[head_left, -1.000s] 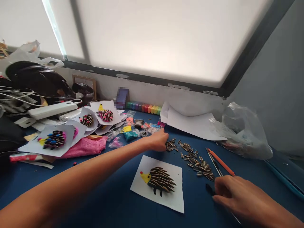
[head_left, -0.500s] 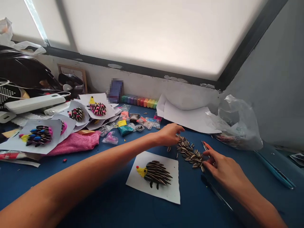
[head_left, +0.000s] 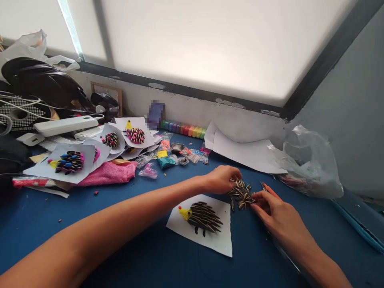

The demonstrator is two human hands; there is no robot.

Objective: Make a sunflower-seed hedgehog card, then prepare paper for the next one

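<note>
A pile of striped sunflower seeds (head_left: 241, 195) lies on the blue tabletop between my two hands. My left hand (head_left: 223, 179) bends over the pile's left edge, thumb and forefinger apart, fingertips partly hidden. My right hand (head_left: 277, 214) rests at the right edge, its curved fingers and thumb apart and touching seeds. In front of the pile is a white paper (head_left: 220, 242) bearing a hedgehog figure (head_left: 205, 217) with a yellow face, red nose and seed spines. An orange-handled pointed tool (head_left: 272, 191) lies just behind my right hand.
Finished-looking seed hedgehogs on paper (head_left: 70, 162) and a pink cloth (head_left: 108, 174) crowd the left. Small bags of coloured clay (head_left: 166, 161) lie mid-table, before a row of coloured tubs (head_left: 186, 130). White sheets (head_left: 246, 154) and a plastic bag (head_left: 315, 164) stand back right.
Both hands have drawn closer together, and the seeds between them are gathered into a more compact heap. The view has shifted slightly left, so everything appears further right.
</note>
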